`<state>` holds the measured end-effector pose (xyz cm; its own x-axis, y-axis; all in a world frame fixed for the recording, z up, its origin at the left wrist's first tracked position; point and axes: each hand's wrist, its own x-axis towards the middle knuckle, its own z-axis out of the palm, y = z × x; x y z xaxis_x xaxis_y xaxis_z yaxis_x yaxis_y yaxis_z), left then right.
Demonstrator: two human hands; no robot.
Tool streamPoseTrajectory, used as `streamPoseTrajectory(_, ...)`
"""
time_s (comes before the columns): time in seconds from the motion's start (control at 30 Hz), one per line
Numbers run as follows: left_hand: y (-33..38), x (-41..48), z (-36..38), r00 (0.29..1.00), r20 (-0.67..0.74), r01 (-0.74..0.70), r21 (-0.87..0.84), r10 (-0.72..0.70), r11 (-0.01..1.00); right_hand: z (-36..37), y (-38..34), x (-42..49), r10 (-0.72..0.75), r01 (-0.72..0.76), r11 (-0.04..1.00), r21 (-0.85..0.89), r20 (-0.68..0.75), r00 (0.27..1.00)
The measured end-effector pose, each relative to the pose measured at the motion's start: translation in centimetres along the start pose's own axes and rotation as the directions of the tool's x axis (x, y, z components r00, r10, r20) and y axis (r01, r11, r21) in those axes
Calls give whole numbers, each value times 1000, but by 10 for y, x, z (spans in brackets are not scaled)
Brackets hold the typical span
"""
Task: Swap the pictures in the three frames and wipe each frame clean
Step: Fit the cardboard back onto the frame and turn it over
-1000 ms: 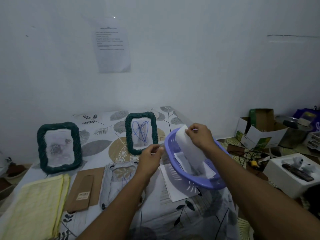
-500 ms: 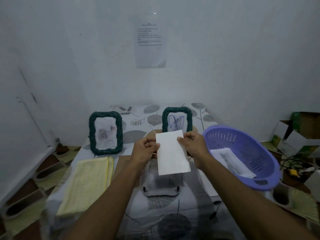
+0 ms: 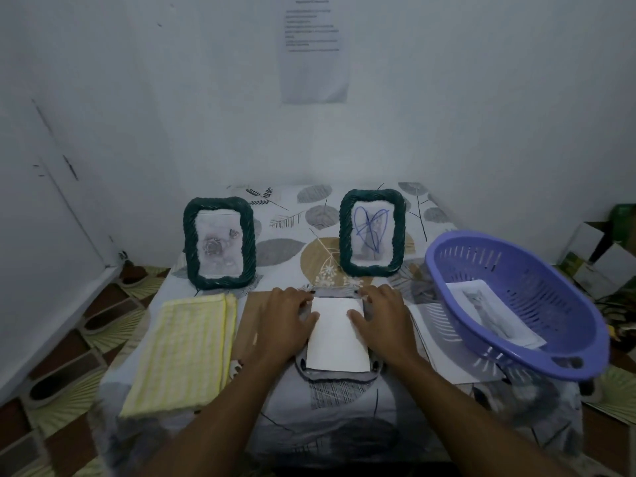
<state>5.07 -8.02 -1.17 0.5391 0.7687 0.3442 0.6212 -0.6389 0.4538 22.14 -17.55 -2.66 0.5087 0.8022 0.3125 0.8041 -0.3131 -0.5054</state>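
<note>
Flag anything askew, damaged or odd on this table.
The right frame shows a picture scrawled over with blue pen. The purple basket seems tilted, resting on loose papers at the table's right edge. Nothing looks spilled.

Basket (image 3: 509, 352) blocks right; gap between frames (image 3: 220, 242) (upright) passable.

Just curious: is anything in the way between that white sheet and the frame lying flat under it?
Nothing visible. The white sheet lies directly on the flat frame, with the left hand and right hand resting on its side edges.
</note>
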Motion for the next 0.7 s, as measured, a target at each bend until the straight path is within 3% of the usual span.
streamPoseTrajectory(0.27, -14, -5, 13, 1000, -2, 13, -104, -13, 995, -2, 14, -4, 8, -13, 966, 260, 20, 1000)
streamPoseTrajectory(0.7, -17, -4, 19, 999, 21, 32, -54, -31, 998, 3, 14, -3, 19, -16, 977, 213, -10, 1000)
